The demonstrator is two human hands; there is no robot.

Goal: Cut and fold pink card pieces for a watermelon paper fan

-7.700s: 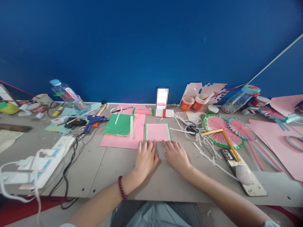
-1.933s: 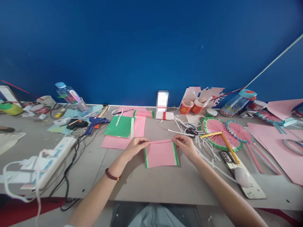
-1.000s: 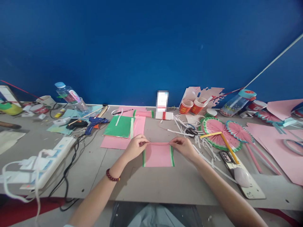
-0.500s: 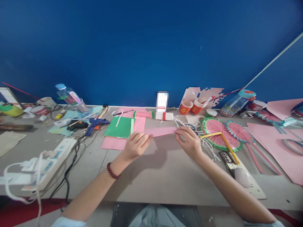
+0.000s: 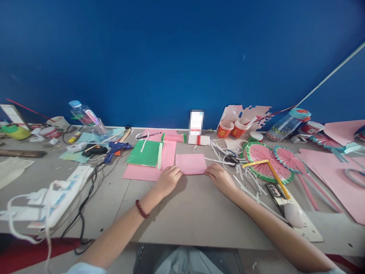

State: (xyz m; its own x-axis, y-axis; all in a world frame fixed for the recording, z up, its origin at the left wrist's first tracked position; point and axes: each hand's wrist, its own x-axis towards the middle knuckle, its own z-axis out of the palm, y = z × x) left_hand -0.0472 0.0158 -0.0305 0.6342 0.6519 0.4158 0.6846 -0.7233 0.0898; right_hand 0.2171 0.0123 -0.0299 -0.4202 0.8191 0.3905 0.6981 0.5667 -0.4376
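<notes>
A small rectangle of pink paper (image 5: 191, 163) lies low over the grey table in front of me, its near edge looking layered or folded. My left hand (image 5: 170, 177) pinches its near left corner, and my right hand (image 5: 218, 176) pinches the near right corner. Left of the paper is a stack of green paper (image 5: 144, 154) on larger pink sheets (image 5: 137, 174). Beyond it sits a pleated pink strip with green edges (image 5: 173, 137). White paper strips (image 5: 242, 184) and black-handled scissors (image 5: 232, 158) lie to the right of my right hand.
On the left are a blue glue gun (image 5: 116, 149), a white power strip (image 5: 67, 198) with cables and a tilted plastic bottle (image 5: 89, 117). Red paper cups (image 5: 225, 129), watermelon-patterned paper fans (image 5: 264, 161), a phone (image 5: 275, 191) and pink sheets (image 5: 327, 171) occupy the right side.
The pink paper has come down from being held up nearly edge-on and now shows its broad face. Both hands have lowered toward the table and moved slightly nearer me, still at its ends.
</notes>
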